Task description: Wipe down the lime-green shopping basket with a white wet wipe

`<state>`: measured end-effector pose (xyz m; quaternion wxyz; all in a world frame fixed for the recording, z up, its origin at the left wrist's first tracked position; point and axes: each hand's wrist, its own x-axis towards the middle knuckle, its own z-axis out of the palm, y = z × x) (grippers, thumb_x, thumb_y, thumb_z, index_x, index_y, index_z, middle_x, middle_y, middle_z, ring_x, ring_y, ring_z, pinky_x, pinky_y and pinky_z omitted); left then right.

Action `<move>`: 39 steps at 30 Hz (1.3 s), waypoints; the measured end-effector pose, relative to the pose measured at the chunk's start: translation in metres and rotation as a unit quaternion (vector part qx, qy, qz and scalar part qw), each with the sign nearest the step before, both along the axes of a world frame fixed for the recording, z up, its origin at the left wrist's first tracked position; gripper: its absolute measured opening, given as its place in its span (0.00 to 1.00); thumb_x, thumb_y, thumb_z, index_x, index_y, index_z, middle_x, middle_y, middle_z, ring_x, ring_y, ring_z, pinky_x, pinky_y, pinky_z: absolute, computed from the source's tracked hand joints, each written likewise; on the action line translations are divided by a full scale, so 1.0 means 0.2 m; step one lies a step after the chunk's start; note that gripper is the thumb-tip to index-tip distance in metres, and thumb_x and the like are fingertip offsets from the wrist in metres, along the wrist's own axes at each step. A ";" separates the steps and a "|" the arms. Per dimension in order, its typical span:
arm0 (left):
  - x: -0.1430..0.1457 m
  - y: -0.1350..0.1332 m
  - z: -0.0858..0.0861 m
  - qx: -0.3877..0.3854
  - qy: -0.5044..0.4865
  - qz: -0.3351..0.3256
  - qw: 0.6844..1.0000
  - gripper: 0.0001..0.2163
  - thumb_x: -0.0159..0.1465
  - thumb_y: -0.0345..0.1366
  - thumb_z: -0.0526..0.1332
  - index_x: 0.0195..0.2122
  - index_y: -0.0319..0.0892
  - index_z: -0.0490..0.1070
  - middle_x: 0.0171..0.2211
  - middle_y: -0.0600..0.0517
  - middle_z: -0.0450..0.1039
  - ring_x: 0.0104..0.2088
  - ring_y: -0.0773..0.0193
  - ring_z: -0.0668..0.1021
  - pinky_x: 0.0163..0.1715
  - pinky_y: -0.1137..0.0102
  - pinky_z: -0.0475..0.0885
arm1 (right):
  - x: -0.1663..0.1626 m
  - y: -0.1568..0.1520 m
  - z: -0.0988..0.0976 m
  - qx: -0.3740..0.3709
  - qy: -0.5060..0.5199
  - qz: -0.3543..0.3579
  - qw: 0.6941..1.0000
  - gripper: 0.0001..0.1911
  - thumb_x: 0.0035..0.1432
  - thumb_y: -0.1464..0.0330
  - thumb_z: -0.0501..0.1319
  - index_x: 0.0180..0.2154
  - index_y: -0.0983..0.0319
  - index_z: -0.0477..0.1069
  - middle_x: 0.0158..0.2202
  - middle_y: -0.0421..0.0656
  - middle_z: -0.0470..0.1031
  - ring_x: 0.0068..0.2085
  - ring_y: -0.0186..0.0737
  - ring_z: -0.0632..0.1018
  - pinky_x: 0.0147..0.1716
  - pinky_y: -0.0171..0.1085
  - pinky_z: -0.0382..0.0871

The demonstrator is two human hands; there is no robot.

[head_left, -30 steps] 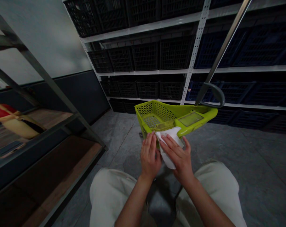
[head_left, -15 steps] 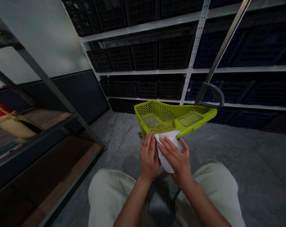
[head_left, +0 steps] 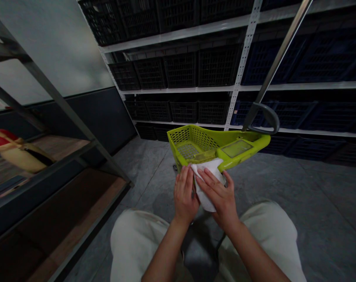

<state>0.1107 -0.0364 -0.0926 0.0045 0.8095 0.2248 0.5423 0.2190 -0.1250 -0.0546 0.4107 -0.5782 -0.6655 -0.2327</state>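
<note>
A lime-green plastic shopping basket with perforated walls stands before my knees. A long metal pull handle with a grey loop rises from its right end. My left hand holds the basket's near side at the left corner, fingers side by side. My right hand presses a white cloth against the near outer side, just below the rim. Part of the cloth is folded up over the rim, and the fingertips lie flat on it. Whatever is under the cloth is hidden.
White metal shelving with rows of black crates and blue crates stands behind the basket. To the left is a metal-framed rack with wooden shelves, bearing a beige and red bag. Grey floor shows between them.
My right hand and the cloth have shifted slightly up and to the left along the basket's side. My left hand and the basket are almost unmoved.
</note>
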 end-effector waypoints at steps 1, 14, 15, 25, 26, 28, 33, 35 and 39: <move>0.00 0.00 0.00 -0.003 0.005 0.004 1.000 0.30 0.67 0.26 0.51 0.70 0.39 0.47 0.65 0.40 0.64 0.69 0.59 0.59 0.65 0.58 0.61 | 0.03 0.00 0.00 0.001 -0.001 -0.009 1.000 0.22 0.68 0.71 0.48 0.61 0.57 0.63 0.60 0.45 0.72 0.65 0.38 0.67 0.68 0.49 0.40; 0.00 -0.01 0.01 -0.006 -0.005 0.002 1.000 0.30 0.67 0.27 0.52 0.70 0.39 0.47 0.66 0.40 0.62 0.69 0.60 0.59 0.65 0.59 0.60 | 0.00 0.00 0.01 -0.002 0.001 -0.011 1.000 0.25 0.67 0.71 0.48 0.64 0.55 0.60 0.61 0.45 0.71 0.65 0.39 0.68 0.68 0.50 0.40; 0.00 -0.01 0.01 -0.003 -0.004 0.003 1.000 0.30 0.67 0.27 0.52 0.70 0.39 0.47 0.65 0.40 0.62 0.69 0.60 0.59 0.65 0.60 0.60 | 0.01 0.00 0.01 -0.006 -0.006 -0.004 1.000 0.25 0.67 0.72 0.48 0.63 0.55 0.61 0.60 0.44 0.72 0.64 0.39 0.68 0.68 0.50 0.39; 0.00 0.00 0.01 -0.010 0.004 0.018 1.000 0.31 0.65 0.23 0.51 0.70 0.40 0.47 0.65 0.41 0.64 0.69 0.60 0.59 0.65 0.59 0.60 | 0.12 -0.02 0.00 0.023 0.062 -0.109 0.992 0.24 0.67 0.70 0.49 0.63 0.54 0.61 0.63 0.46 0.68 0.66 0.42 0.66 0.67 0.52 0.42; 0.00 -0.01 0.01 -0.012 0.001 0.018 1.000 0.31 0.66 0.24 0.52 0.70 0.39 0.47 0.65 0.40 0.63 0.69 0.60 0.59 0.65 0.59 0.60 | 0.08 -0.01 0.00 0.014 0.049 -0.076 0.996 0.24 0.67 0.70 0.49 0.63 0.55 0.60 0.63 0.47 0.68 0.66 0.41 0.66 0.67 0.51 0.42; 0.00 -0.01 0.01 -0.012 0.000 0.016 1.000 0.30 0.66 0.25 0.52 0.70 0.39 0.47 0.65 0.40 0.63 0.69 0.61 0.59 0.65 0.60 0.60 | 0.02 0.00 0.01 -0.004 0.019 -0.018 1.000 0.24 0.68 0.71 0.47 0.63 0.57 0.61 0.62 0.47 0.69 0.66 0.40 0.65 0.68 0.50 0.42; -0.02 0.01 0.02 -0.005 0.015 0.018 1.000 0.32 0.65 0.23 0.52 0.70 0.39 0.47 0.64 0.40 0.64 0.69 0.60 0.60 0.65 0.59 0.60 | 0.13 -0.02 0.01 -0.011 0.009 -0.050 0.999 0.24 0.66 0.72 0.48 0.62 0.55 0.62 0.62 0.45 0.70 0.65 0.40 0.67 0.68 0.51 0.40; -0.02 0.01 0.02 -0.003 0.019 0.017 1.000 0.32 0.64 0.22 0.52 0.70 0.39 0.47 0.64 0.41 0.64 0.69 0.61 0.59 0.65 0.59 0.59 | 0.19 -0.03 0.02 0.006 0.036 -0.110 0.993 0.24 0.66 0.71 0.51 0.62 0.55 0.63 0.62 0.45 0.70 0.65 0.42 0.66 0.68 0.52 0.39; -0.01 0.00 0.01 -0.008 0.010 0.019 1.000 0.32 0.65 0.23 0.51 0.70 0.39 0.47 0.64 0.40 0.64 0.69 0.61 0.59 0.66 0.60 0.59 | 0.13 -0.02 0.05 0.006 0.055 -0.130 0.990 0.25 0.65 0.71 0.50 0.63 0.54 0.61 0.63 0.45 0.69 0.66 0.41 0.66 0.68 0.51 0.39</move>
